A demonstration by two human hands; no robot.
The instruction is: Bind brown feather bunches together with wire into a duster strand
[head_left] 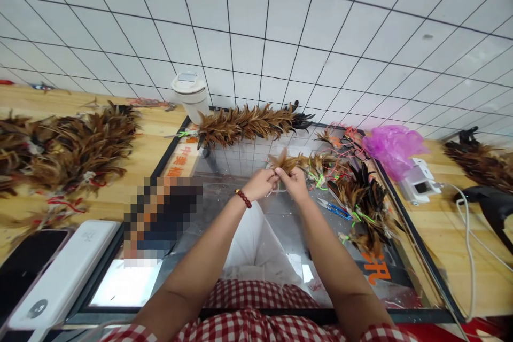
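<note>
Taking the hands as the centre of the dial, the left hand (260,186) and right hand (294,184) meet above the glass pane (220,173), thumbs and fingers closed in a narrow pinch at the base of a tan feather tuft (282,161); each grip looks shut around it. The tuft points toward 12 o'clock, with loose feathers (318,163) close by at 2. Room is tight on the right: blue-handled snips (335,209) and a dark feather heap (364,192) crowd 3 to 4 o'clock. A feather garland (248,125) lies along the far edge at 11 to 12. Visible glass stretches widest toward 9 o'clock, up to a pixelated patch (164,214). The black frame (108,316) borders the pane; at 2 to 3 o'clock, a pink bag (395,149) sits by its right edge, on the wooden bench (444,251).
</note>
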